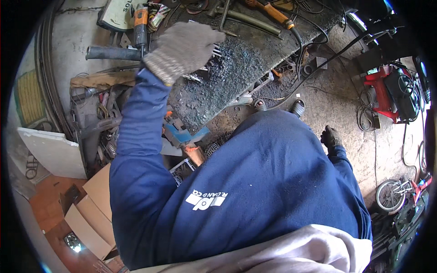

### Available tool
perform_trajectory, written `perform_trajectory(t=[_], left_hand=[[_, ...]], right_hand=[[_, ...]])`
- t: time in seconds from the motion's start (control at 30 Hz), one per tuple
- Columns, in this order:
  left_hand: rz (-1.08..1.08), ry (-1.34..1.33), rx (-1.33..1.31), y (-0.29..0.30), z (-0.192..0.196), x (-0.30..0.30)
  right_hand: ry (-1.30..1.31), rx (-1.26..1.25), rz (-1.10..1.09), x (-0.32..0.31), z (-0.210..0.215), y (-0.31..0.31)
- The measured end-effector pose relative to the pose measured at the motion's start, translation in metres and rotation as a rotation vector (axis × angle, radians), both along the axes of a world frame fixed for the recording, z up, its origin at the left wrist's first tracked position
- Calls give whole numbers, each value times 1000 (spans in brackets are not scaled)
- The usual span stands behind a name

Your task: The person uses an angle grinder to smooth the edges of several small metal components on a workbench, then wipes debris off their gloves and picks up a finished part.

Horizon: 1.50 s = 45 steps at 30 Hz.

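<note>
My left hand (186, 50), in a grey knit glove, lies spread over small metal pieces (214, 54) on the gritty bench (236, 77), upper centre. My right hand (331, 136) hangs loosely curled, empty. I fear sharp scraps snagging the glove.

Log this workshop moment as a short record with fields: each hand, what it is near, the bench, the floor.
left hand: in a grey knit glove, spread palm-down over small metal pieces on the bench; whether it grips any is hidden
right hand: in a dark glove, hanging low by the person's side, holding nothing visible
workbench: dark, gritty metal top
near left hand: orange angle grinder with black side handle
floor: red machine; cardboard box; small bicycle
</note>
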<state>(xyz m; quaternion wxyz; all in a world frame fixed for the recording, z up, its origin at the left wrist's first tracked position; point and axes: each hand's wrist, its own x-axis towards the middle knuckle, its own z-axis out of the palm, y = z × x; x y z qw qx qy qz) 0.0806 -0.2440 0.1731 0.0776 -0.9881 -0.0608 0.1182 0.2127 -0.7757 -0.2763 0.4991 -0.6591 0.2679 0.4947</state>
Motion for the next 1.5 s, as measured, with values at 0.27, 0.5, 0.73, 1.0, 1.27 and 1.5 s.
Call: perform_trajectory(t=[0.27,0.5,0.73,1.0,1.27,1.5], left_hand=[[103,508,289,-25,-74,43],[156,579,236,-49,-64,36],[172,537,286,-57,-44,46],[306,511,402,19,-100,82],[640,-83,90,40,-87,101],[777,-62,-20,55,-99,120]], right_hand=[[-56,145,-11,26,-5,29],[-31,-10,9,-3,-1,-9],[61,-87,25,-23,1,-35],[-60,57,-2,3,-28,-24],[-64,77,-7,5,-25,-27],[1,0,-21,-11,1,-41]])
